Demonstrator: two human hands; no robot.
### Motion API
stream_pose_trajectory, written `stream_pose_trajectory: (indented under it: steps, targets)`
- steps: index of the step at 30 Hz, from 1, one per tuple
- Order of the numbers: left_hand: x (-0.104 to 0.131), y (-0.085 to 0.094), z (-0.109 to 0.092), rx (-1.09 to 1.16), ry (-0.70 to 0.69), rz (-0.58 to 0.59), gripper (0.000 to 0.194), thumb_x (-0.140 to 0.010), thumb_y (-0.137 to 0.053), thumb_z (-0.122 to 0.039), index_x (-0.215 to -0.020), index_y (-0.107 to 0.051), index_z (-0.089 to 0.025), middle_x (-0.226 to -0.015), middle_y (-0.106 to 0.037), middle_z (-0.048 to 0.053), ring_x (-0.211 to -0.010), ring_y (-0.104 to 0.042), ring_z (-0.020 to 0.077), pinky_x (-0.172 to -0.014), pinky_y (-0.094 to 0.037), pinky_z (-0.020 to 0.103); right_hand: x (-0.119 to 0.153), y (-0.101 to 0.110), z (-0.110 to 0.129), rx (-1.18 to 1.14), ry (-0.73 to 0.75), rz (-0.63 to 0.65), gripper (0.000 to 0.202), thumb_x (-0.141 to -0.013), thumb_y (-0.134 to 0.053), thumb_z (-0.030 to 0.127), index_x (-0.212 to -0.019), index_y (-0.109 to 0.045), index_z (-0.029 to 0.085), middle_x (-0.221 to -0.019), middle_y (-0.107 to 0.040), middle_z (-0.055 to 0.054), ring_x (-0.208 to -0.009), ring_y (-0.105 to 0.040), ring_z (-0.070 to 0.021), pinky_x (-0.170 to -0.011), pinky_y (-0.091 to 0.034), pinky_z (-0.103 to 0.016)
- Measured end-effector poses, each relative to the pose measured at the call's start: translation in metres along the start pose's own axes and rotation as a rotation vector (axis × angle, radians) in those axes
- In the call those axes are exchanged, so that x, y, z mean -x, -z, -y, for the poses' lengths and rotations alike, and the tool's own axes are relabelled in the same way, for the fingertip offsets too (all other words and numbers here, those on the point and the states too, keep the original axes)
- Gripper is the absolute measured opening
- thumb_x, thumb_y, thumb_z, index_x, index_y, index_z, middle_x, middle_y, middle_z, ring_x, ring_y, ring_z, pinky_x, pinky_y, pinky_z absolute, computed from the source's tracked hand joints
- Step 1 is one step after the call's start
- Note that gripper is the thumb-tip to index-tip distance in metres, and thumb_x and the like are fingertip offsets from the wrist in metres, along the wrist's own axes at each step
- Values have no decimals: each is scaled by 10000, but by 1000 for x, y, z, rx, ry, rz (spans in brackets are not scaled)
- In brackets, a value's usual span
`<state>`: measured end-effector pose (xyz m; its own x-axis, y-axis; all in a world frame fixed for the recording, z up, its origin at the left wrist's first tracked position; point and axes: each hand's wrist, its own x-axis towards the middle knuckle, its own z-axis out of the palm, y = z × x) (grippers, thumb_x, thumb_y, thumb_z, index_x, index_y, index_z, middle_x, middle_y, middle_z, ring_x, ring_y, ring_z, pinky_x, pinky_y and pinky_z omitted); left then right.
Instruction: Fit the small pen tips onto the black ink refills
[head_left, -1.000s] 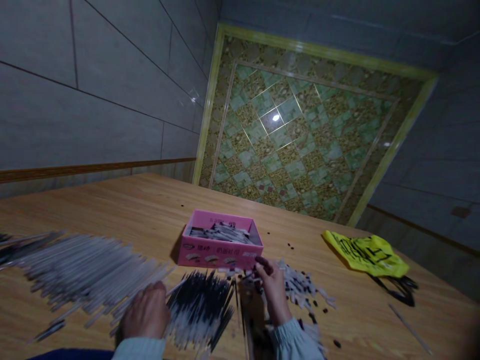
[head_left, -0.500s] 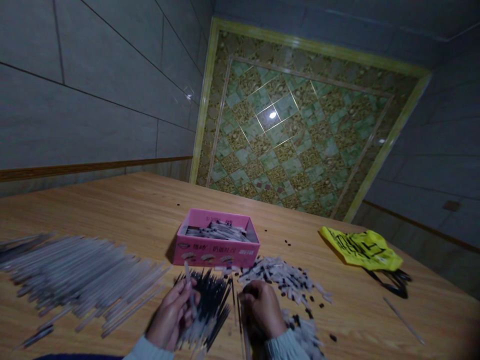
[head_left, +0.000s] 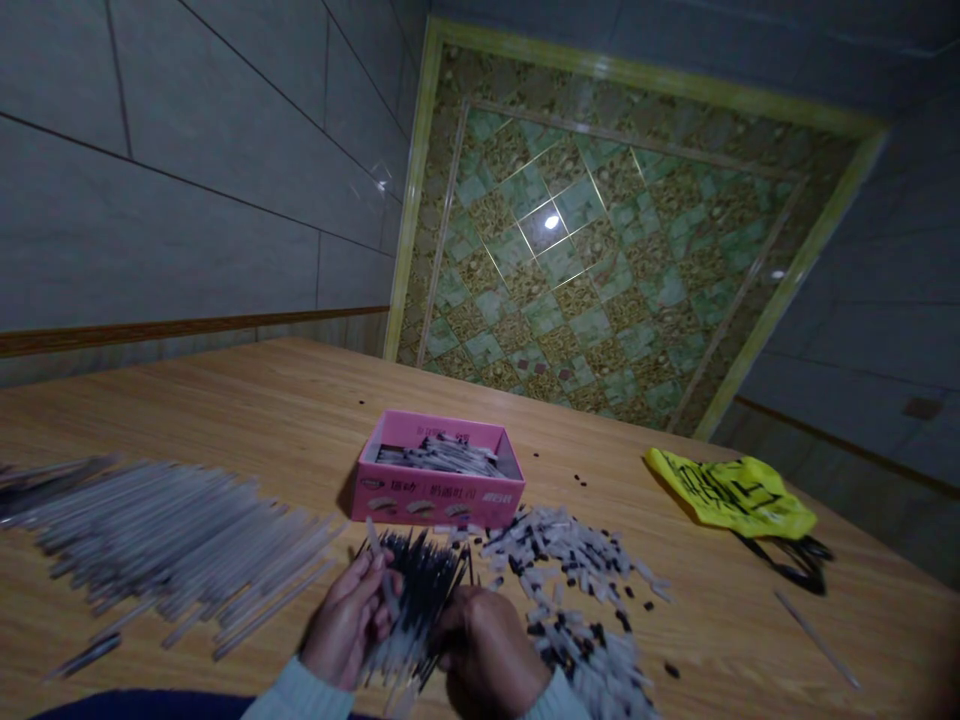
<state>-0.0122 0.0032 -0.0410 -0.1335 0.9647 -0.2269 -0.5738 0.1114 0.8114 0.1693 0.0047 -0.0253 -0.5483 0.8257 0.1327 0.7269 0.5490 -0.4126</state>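
Note:
My left hand (head_left: 349,615) is closed on a translucent tube (head_left: 382,568) that points up and away between thumb and fingers. Just right of it, my right hand (head_left: 491,645) has its fingers bent at the right side of a pile of thin black refills (head_left: 420,590); what its fingertips hold, if anything, is hidden. Beyond both hands stands a pink box (head_left: 439,497) with pens or similar sticks (head_left: 442,455) inside. Small white and black caps (head_left: 566,548) lie heaped to the right of my right hand.
Many clear tubes (head_left: 180,540) are spread over the left of the wooden table (head_left: 247,400). A yellow bag (head_left: 735,495) with black straps lies at the right, near a single thin stick (head_left: 817,638). A few black bits are scattered about.
My right hand has moved left, from beside the caps to the black refill pile. My left hand still holds the tube in nearly the same place. The view has shifted slightly.

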Motion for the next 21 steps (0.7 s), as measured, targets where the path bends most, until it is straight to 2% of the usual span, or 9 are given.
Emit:
stream_pose_trajectory:
  steps: [5,11,16,21]
  targets:
    - [-2,2,1,14,3,28,343,-647,-659,-361,-895,-497,-187,-536,-585,-35,-345,-394,46,-336,-257,158,-2,-1,3,63,-41,-70,237,-653,-528,118,-728,-710,251,-821,-658,-4,-785,-584,-150,-642,-369,-194]
    - [-3,3,2,10,-1,51,341,-670,-642,-385,-902,-481,-193,-549,-582,-40,-348,-395,42,-340,-260,157,-1,-4,3,37,50,23,234,-650,-535,143,-753,-711,257,-832,-652,-10,-760,-575,-155,-641,-379,-194]
    - [-3,3,2,8,-8,56,330,-669,-639,-393,-882,-484,-193,-541,-578,-40,-344,-388,44,-337,-264,162,-1,-4,1,69,49,29,188,-662,-531,149,-709,-691,238,-839,-640,-11,-733,-573,-144,-586,-353,-193]
    - [-2,3,1,12,-7,42,334,-649,-657,-378,-873,-502,-185,-539,-582,-33,-341,-402,48,-335,-261,160,1,-1,1,95,111,55,160,-657,-526,129,-703,-653,214,-770,-637,-10,-723,-566,-144,-575,-335,-198]
